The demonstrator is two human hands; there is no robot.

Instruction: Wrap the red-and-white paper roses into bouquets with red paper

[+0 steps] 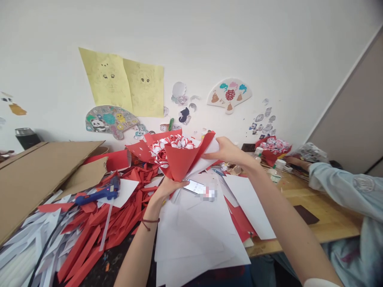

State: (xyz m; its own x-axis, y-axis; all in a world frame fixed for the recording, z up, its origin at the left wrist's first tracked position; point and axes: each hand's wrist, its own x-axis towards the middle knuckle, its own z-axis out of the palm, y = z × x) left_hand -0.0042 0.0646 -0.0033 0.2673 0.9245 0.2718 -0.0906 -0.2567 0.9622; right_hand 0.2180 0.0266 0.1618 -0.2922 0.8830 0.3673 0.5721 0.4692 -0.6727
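Note:
A paper flower bouquet [182, 161] is held up over the table, its red-and-white blooms [161, 153] ringed by red and white wrapping paper. My left hand [168, 187] is closed round its narrow lower end. On the right side, my right hand [225, 151] grips the white wrapping sheet [209, 153] by its edge, thumb on top; the other fingers are partly hidden behind the paper. Just below the bouquet, a phone [199, 189] with a lit screen lies on a stack of white paper sheets [191, 235].
Left lie red paper strips [95, 227], white strips [26, 247], a blue glue gun [100, 193] and cardboard [38, 171]. Right are another bouquet [273, 148], white-capped bottles [275, 171] and a co-worker's sleeve [338, 185]. A wall [191, 36] with drawings and fans rises behind.

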